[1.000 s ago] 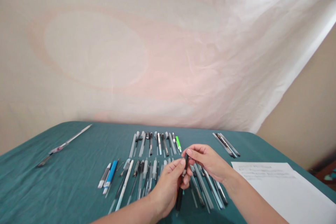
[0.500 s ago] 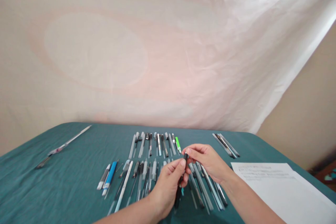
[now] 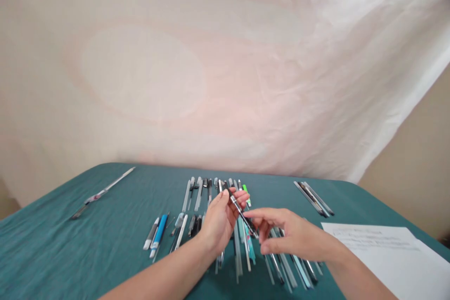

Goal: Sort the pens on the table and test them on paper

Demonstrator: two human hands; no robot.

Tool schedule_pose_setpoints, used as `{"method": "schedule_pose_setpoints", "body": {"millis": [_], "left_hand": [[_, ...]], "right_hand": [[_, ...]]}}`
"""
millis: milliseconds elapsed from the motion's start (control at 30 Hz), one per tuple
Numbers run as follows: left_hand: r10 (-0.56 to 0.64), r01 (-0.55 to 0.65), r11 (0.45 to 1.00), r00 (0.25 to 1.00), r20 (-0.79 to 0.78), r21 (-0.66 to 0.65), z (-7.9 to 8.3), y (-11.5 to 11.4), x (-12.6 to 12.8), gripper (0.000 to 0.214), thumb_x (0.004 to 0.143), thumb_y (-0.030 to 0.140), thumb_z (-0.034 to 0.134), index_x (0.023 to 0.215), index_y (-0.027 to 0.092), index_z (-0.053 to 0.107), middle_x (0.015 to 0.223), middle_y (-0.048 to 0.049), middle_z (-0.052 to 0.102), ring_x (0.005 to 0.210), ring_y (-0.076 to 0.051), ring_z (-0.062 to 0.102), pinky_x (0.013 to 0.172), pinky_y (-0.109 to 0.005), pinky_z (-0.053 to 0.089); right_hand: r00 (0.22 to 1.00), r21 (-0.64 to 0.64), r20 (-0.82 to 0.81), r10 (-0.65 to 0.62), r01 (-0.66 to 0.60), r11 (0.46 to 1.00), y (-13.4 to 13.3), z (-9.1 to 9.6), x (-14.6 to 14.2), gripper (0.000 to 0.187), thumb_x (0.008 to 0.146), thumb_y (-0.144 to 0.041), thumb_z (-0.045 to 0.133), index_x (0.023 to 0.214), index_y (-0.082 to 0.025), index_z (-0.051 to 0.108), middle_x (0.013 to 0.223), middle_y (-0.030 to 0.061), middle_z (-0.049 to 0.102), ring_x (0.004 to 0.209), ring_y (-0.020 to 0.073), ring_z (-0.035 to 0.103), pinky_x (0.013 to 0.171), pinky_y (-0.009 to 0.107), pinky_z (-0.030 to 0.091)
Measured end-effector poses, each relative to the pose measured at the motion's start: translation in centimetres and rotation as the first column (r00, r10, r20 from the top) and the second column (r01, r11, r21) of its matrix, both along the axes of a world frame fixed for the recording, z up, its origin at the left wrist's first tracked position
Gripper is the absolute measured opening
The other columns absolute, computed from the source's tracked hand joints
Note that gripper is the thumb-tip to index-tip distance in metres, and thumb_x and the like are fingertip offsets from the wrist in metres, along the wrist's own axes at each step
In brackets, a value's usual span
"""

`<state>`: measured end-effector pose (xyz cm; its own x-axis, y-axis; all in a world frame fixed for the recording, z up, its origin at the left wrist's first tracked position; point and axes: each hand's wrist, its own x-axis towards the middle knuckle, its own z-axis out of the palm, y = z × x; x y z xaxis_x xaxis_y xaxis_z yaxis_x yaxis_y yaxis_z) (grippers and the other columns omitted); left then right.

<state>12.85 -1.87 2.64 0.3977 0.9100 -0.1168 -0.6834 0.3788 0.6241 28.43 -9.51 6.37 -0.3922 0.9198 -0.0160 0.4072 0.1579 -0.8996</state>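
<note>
My left hand [image 3: 221, 222] is closed on a slim black pen [image 3: 242, 213] with a silver section, held between thumb and fingers. The pen slants down to the right above the table. Close by its lower end is my right hand [image 3: 286, 233], index finger stretched toward the pen and thumb apart from the fingers. Whether the right fingertips touch the pen is hard to tell. Beneath both hands lies a row of pens and clear pen parts [image 3: 238, 258], partly hidden by them. A second row of pens and parts [image 3: 199, 194] lies farther back.
Blue [image 3: 161, 232] and grey-and-white [image 3: 151, 234] pens lie at the left of the near row. Farther left is a long thin clear piece [image 3: 112, 185]. Several slim pens [image 3: 313, 198] lie at back right, behind white paper sheets [image 3: 379, 253]. A green cloth [image 3: 105, 239] covers the table.
The pen has swung from nearly upright to slanting down rightward. My right hand has left its upper end and moved down beside the lower end. The view has shifted slightly.
</note>
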Motion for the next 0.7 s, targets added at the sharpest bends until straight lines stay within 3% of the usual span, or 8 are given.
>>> {"method": "schedule_pose_setpoints", "body": {"millis": [133,433,600,700], "left_hand": [[-0.085,0.084,0.996,0.996,0.041,0.007,-0.7,-0.7,0.3,0.013,0.086,0.022,0.044,0.091,0.012,0.049,0.094,-0.0147,0.064,0.080,-0.018,0.064,0.076,-0.032,0.049],[-0.136,0.137,0.990,0.989,0.051,-0.023,-0.9,-1.4,0.5,0.015,0.085,0.024,0.046,0.091,0.012,0.050,0.097,-0.0145,0.065,0.089,-0.021,0.063,0.084,-0.035,0.046],[-0.226,0.226,0.974,0.974,0.019,-0.014,-0.8,-2.3,0.5,0.022,0.084,0.031,0.046,0.088,0.012,0.055,0.095,-0.0134,0.065,0.077,-0.021,0.063,0.064,-0.031,0.050],[-0.329,0.329,0.944,0.944,0.010,-0.007,-0.8,-2.8,0.6,0.029,0.083,0.036,0.046,0.089,0.011,0.058,0.092,-0.0124,0.065,0.067,-0.019,0.061,0.058,-0.030,0.047]], "right_hand": [[0.998,0.051,0.054,0.012,-0.015,0.999,-0.1,0.1,-0.6,0.052,0.070,-0.033,0.065,0.119,-0.024,0.051,0.089,0.0020,0.059,0.078,0.0160,0.056,0.074,0.029,0.045],[0.987,0.164,0.157,0.019,-0.045,0.985,-0.6,1.3,-1.3,0.037,0.075,-0.035,0.059,0.110,-0.023,0.057,0.084,0.0024,0.062,0.075,0.0160,0.055,0.070,0.026,0.043],[0.975,0.178,0.219,0.046,-0.086,0.980,-1.1,1.6,-0.9,0.062,0.061,-0.037,0.071,0.118,-0.025,0.050,0.091,0.0025,0.062,0.078,0.0177,0.056,0.073,0.026,0.044],[0.953,0.292,0.300,-0.048,-0.044,0.955,-1.2,1.1,-1.2,0.060,0.067,-0.031,0.068,0.123,-0.028,0.046,0.100,0.0041,0.062,0.083,0.0188,0.057,0.075,0.027,0.043]]}}
